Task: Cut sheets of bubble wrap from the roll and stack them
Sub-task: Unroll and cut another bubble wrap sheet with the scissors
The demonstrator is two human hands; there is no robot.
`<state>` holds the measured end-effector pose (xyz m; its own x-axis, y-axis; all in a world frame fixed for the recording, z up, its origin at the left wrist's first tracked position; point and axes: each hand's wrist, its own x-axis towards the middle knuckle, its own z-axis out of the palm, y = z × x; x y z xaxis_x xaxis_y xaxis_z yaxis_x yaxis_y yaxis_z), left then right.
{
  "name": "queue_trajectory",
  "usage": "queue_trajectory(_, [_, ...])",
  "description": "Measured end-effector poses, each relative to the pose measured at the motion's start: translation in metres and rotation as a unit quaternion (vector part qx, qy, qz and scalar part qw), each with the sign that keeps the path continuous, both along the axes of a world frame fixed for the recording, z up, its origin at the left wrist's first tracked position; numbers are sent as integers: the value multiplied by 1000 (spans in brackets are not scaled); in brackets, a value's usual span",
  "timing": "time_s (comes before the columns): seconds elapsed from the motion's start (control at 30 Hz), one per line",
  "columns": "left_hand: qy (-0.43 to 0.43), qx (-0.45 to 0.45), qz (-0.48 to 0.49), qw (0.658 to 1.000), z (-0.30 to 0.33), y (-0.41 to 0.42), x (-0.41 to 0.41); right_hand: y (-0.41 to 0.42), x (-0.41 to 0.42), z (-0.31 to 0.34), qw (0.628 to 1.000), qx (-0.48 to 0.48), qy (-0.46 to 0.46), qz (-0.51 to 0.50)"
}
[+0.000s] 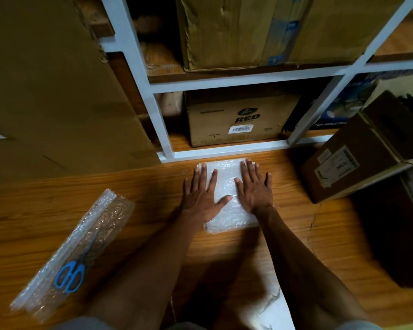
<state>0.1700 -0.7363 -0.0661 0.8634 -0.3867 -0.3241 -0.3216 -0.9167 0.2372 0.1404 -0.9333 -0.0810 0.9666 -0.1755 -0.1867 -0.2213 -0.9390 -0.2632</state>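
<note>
A white stack of cut bubble wrap sheets lies flat on the wooden floor in front of the shelf. My left hand presses on its left side with fingers straight and spread. My right hand lies flat on its right side, fingers straight too. At the lower left a flattened length of clear bubble wrap stretches diagonally across the floor. Blue-handled scissors rest on top of it, blades pointing up and right, with neither hand near them.
A white metal shelf frame stands just beyond the stack, with cardboard boxes inside. A large cardboard sheet leans at the left. A tilted brown box sits at the right. Wooden floor spreads between the stack and the wrap.
</note>
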Motion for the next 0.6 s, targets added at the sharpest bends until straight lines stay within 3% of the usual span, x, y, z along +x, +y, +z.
queue_trajectory(0.2, [37,-37,15,999,11,20,-3,6,3,15,999,-38,1,-24])
queue_trajectory(0.4, [-69,-83,40,993,29,57,-22,46,-13,39,998,-40,-57,-7])
queue_trajectory(0.6, [-143,-110,-21,983,47,119,-33,124,-46,51,983,-10,-182,32])
